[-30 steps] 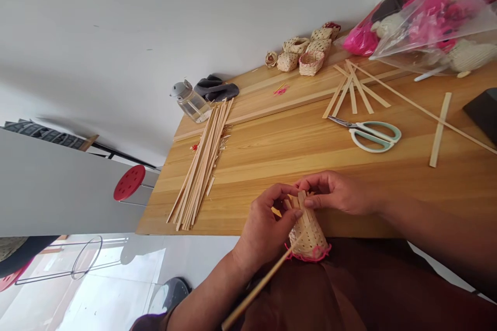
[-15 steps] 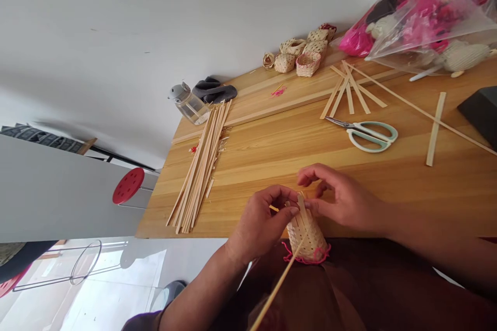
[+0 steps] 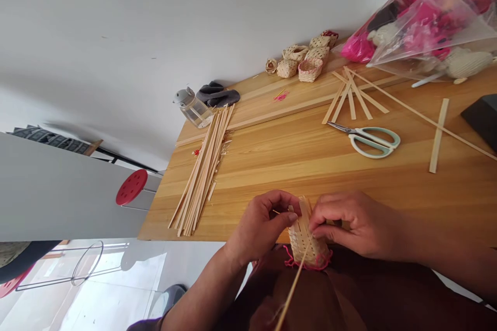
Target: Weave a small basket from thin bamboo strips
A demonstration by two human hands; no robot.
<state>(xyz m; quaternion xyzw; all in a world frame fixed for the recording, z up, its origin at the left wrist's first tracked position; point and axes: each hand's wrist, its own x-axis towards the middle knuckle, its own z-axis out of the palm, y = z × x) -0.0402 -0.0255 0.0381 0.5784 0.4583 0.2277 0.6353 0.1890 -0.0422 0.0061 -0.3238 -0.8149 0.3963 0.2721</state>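
Observation:
A small woven basket point(image 3: 305, 248) of pale flat strips, with pink cord around its lower end, is held at the table's near edge against my lap. Several unwoven strip ends point(image 3: 304, 208) stand up from its upper end. My left hand point(image 3: 274, 220) pinches the basket's upper left side between thumb and fingers. On the other side, my right hand point(image 3: 341, 222) is closed, its thumb and fingertips pressed together on a thin strip at the basket's face. A long narrow strip point(image 3: 291, 292) runs from that spot down towards me. The right fingers partly hide the weave.
Scissors point(image 3: 375, 142) lie beyond my right hand, near several short strips point(image 3: 351, 95). A bundle of long strips point(image 3: 204, 176) lies at left, by a water bottle point(image 3: 193, 107). Small woven baskets point(image 3: 309, 69) and a plastic bag point(image 3: 427, 26) sit along the wall.
My right hand has come down and closed at the basket's face; its fingers were raised and apart before. My left hand keeps its grip. The view has shifted slightly.

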